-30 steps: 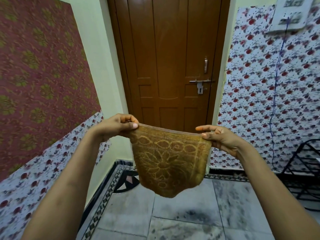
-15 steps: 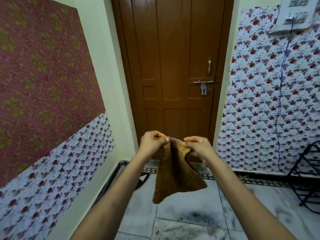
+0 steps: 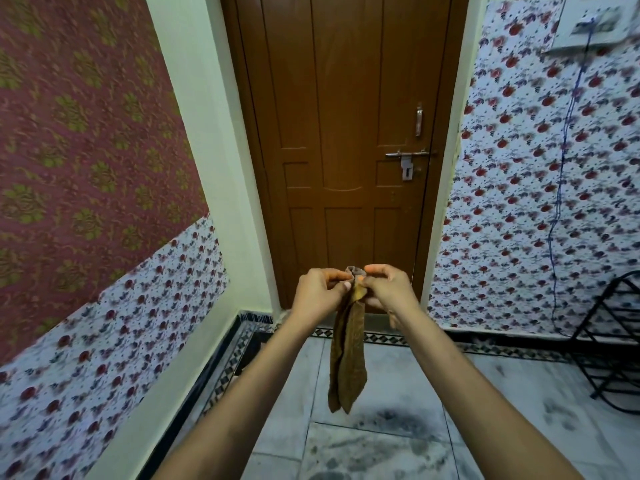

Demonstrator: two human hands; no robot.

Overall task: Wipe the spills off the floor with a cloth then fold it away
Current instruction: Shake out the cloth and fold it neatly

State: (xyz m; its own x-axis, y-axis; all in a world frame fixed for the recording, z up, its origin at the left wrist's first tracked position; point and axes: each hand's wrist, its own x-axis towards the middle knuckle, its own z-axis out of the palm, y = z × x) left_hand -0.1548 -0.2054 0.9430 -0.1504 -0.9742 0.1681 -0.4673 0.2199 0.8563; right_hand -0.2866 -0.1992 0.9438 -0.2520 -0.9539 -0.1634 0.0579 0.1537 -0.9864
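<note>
Two hands meet at chest height before a closed brown door point(image 3: 341, 140), pinching together the top corners of a mustard-brown patterned cloth point(image 3: 347, 362) that hangs between them in a narrow doubled strip, its lower tip dangling clear above the floor. The left hand point(image 3: 320, 292) grips the cloth's upper edge with curled fingers and thumb; the right hand point(image 3: 388, 289) pinches the same bunched edge from the other side, so the two hands touch or nearly touch. Judging by the lengthwise fold already in the fabric, the wiping stage appears to be over and the folding is under way, with at least one more fold and the putting away seemingly left to do. Dark smudges mark the grey marble floor point(image 3: 381, 441) beneath the cloth, though whether these are leftover spill, damp patches or the stone's own veining cannot be told from this view. A steel sliding bolt point(image 3: 410, 154) crosses the door at mid-height. Floral wallpaper covers the walls on both sides, with a maroon panel point(image 3: 86, 133) upper left. A black metal rack point(image 3: 614, 341) stands against the right wall, well apart from the hands, and a blue cord point(image 3: 562, 174) trails down from a white switchboard point(image 3: 595, 24). Nothing stands between the hands and the cloth; no shelf or place to stow the cloth is evident except possibly the rack.
</note>
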